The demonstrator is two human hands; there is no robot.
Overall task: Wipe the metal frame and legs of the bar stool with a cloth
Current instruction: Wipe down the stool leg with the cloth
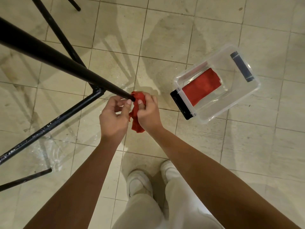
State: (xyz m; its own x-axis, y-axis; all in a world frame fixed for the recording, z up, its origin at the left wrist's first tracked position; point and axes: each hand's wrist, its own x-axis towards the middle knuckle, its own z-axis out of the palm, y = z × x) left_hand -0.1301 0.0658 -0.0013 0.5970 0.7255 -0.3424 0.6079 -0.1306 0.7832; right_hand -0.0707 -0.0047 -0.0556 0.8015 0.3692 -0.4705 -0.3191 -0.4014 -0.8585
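Note:
The black metal bar stool lies tipped over, one thick leg (54, 59) running from the upper left down to its tip at the centre. A thinner crossbar (54, 120) slants below it. A bunched red cloth (137, 113) is wrapped over the leg's tip. My right hand (147, 110) grips the cloth, thumb pressed on it near the tip. My left hand (113, 116) is beside it with curled fingers, its thumb touching the cloth at the leg's end.
A clear plastic tub (216, 113) with black latches stands on the tiled floor at the right, holding water and a second red cloth (202, 87). Wet patches mark the tiles (165, 38). My white shoes (140, 184) are below the hands. More stool legs (56, 30) cross the upper left.

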